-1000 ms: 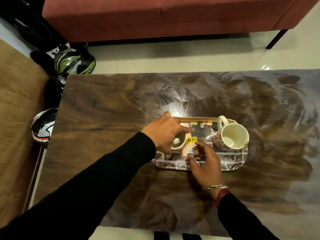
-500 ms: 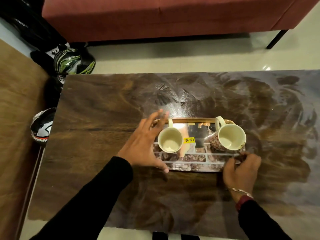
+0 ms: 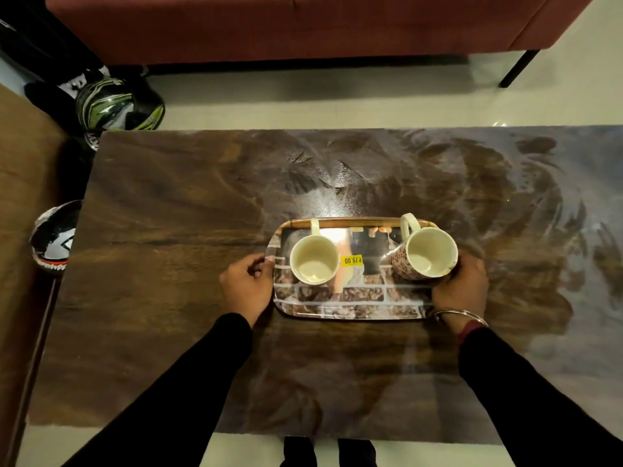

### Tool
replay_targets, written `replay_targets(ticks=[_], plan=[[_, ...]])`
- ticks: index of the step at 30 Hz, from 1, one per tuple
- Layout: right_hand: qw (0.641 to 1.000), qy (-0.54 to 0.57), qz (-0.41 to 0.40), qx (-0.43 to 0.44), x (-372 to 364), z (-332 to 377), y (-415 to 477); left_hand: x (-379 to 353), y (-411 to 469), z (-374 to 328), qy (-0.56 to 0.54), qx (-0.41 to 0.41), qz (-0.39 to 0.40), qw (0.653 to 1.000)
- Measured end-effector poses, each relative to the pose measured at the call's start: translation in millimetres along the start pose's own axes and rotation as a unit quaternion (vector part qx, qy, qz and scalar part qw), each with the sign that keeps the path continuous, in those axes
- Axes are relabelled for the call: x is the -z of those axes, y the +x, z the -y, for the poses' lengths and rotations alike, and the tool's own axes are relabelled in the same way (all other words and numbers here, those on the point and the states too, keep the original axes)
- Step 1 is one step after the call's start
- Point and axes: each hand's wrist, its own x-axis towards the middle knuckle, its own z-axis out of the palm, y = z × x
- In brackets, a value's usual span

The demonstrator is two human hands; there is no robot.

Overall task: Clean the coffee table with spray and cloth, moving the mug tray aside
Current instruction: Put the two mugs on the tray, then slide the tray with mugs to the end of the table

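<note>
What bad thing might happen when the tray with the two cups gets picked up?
1. The tall patterned mug stands close to the right end of the brick-print rectangular tray and looks tilted; an uneven lift could tip it over.
2. The plain cream mug stands loose on the glossy tray, so it might slide.
3. The left hand and right hand grip only the short ends, so the shiny rim could slip onto the dark wooden coffee table.

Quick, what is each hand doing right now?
Left hand: closed on the tray, at its left end.
Right hand: closed on the tray's right end.
</note>
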Motion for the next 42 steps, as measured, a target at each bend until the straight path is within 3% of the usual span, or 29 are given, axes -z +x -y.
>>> replay_targets(ticks=[6, 13, 19, 26, 35, 42], plan=[[0.973, 0.183, -0.036, -0.136, 6, 4, 15, 0, 6, 9, -0.083, 0.080, 0.070, 0.991], [0.969, 0.211, 0.002, -0.128, 15, 10, 20, 1, 17, 10, -0.101, 0.133, 0.114, 0.979], [0.979, 0.190, 0.066, -0.026, 10, 70, 37, 25, 13, 35, -0.168, 0.168, 0.068, 0.969], [0.972, 0.149, 0.170, 0.061, -52, 172, 52, 91, 7, 79, -0.300, 0.245, -0.004, 0.922], [0.917, 0.145, 0.305, 0.214, -172, 359, 38, 162, 9, 143, -0.388, 0.311, -0.102, 0.862], [0.884, 0.100, 0.355, 0.287, -273, 467, 28, 185, 29, 168, -0.423, 0.327, -0.152, 0.832]])
